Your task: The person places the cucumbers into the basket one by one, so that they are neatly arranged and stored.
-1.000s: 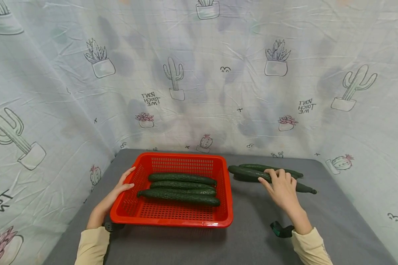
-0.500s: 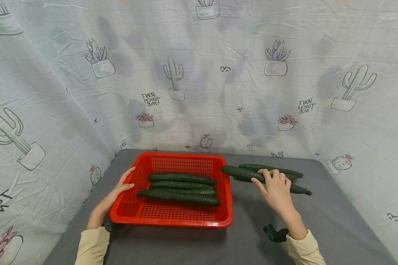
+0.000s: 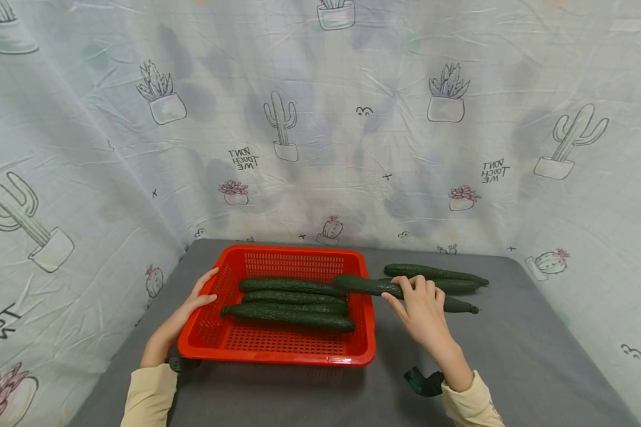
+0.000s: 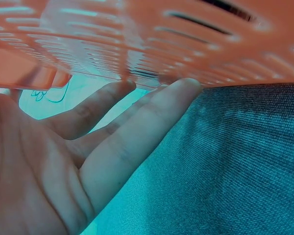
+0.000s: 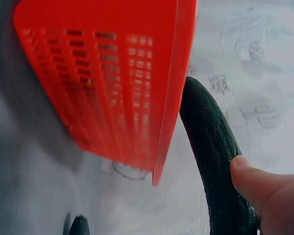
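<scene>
My right hand (image 3: 424,308) grips a dark green cucumber (image 3: 365,286) around its middle, thumb on the near side. The cucumber's far end reaches over the right rim of the red plastic basket (image 3: 278,357); in the right wrist view the cucumber (image 5: 210,132) shows beside the basket's slotted wall (image 5: 95,83). My left hand (image 3: 194,299) is at the basket's left side, two fingertips over the rim. Seen in the left wrist view, the other fingers (image 4: 132,132) lie straight against the outer wall. Inside the basket are three cucumbers (image 3: 294,315), side by side.
Two more cucumbers lie on the grey table (image 3: 513,350) behind my right hand, a longer one (image 3: 432,272) at the back and another (image 3: 462,286) in front of it. A cactus-print cloth (image 3: 342,148) hangs around the back and sides.
My right hand has lifted the cucumber off the others at the right and carried it leftward, its end now past the basket's right rim. The left hand has stayed still.
</scene>
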Motion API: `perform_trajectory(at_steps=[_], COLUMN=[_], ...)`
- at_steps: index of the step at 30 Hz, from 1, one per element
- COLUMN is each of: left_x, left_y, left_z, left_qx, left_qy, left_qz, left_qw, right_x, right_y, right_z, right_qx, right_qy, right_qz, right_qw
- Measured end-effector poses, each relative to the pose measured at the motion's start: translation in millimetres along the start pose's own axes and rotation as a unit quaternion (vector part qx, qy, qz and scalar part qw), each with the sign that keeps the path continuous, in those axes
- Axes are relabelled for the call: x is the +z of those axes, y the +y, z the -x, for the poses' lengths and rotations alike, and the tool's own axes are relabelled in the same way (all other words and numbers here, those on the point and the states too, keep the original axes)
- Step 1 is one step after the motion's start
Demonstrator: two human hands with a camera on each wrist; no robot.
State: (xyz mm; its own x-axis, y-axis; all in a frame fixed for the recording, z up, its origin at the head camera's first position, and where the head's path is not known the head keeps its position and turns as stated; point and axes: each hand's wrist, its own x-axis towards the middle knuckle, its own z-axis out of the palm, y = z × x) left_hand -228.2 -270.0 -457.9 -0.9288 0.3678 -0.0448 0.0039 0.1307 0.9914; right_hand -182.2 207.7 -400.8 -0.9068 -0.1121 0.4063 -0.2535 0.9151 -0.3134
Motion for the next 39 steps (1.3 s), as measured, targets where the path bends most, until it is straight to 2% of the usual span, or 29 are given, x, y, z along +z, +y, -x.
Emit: perform_trajectory(at_steps=[21,39], left_x=[-1.3,1.7], left_y=[3.2,-0.1], left_z=[-0.4,0.6], left_qx=[0.007,0.006], left_qy=[-0.001,-0.004], left_qz=[0.002,-0.007], left_qw=[1.0000,0.9999], right_x=[25.8,49.2], right_y=[-60.6,-106.5], right_z=[-6.4,1.2], right_qx=[-0.081,-0.106], right_qy=[0.011,-0.001], right_qz=[0.004,0.037], right_qw=[0.9966,0.9937])
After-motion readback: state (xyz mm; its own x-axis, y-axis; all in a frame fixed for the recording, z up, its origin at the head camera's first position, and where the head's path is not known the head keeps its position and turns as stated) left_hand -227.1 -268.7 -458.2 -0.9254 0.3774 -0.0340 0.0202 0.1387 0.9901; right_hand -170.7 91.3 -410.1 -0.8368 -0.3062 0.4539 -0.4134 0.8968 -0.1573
